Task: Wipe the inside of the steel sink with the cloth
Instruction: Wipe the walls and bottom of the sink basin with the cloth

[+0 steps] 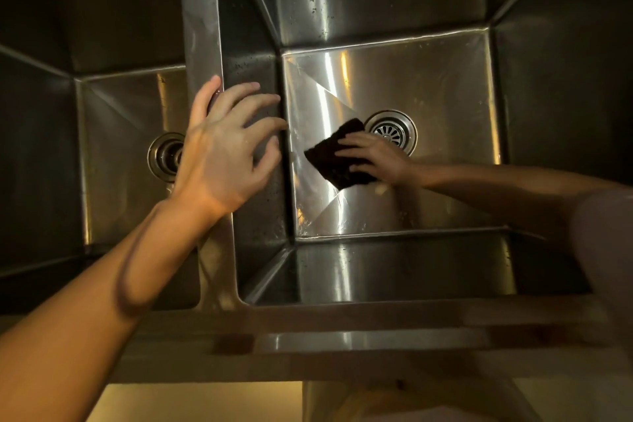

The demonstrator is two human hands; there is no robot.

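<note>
- Head view: the right hand [373,158] presses the dark cloth [337,156] flat, fingers extended, on the floor of the steel sink [445,79], just beside the drain [390,130].
- The left hand [226,147], fingers spread and holding nothing, has its thumb on the divider [202,27].
- The floor wipe looks underway. The next move likely calls for firm strokes toward the corners and walls.

No readable text, label or number anywhere on the steel sink [428,79]

The square cloth [334,161] is dark brown, almost black; the steel sink [445,79] around the grip gleams silver, amber-streaked.
</note>
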